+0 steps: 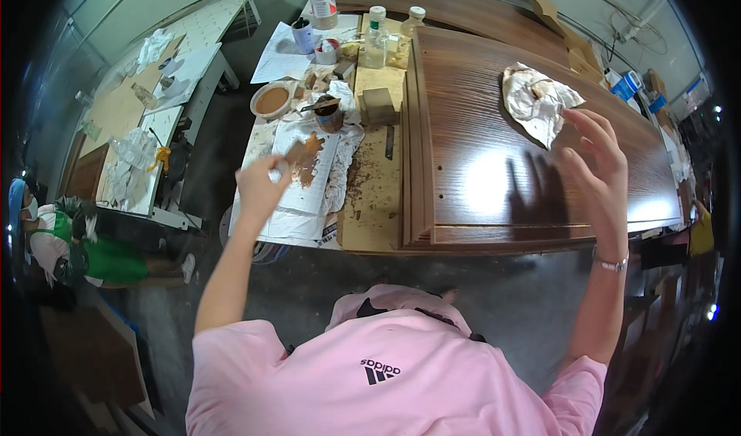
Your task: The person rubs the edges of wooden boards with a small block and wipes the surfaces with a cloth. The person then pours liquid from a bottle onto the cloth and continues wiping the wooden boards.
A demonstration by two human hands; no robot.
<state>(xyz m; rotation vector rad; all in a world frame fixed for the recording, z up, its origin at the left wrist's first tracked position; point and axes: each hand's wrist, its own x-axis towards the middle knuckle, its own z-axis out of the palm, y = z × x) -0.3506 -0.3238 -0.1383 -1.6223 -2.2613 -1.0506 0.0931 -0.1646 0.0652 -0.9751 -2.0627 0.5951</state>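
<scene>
My left hand [262, 187] is closed on a small flat brown scraper [296, 153]. The scraper's tip is at a smear of brown paste [312, 162] on white paper [287, 198]. Over a dark brown wood-grain panel [471, 119], my right hand [596, 154] hovers with its fingers spread and nothing in it. Beside its fingertips lies a crumpled, stained white cloth [535, 100]. Beyond my left hand stand a white tub of brown paste [272, 100] and a dark open can [330, 118] with a stick across its top.
Clear bottles [376, 46], a purple cup [303, 37] and a larger bottle [322, 7] stand at the back. A square block [377, 105] sits against the panel's edge. Another white worktable [185, 73] is at the left, with a person in a green apron [108, 258] nearby.
</scene>
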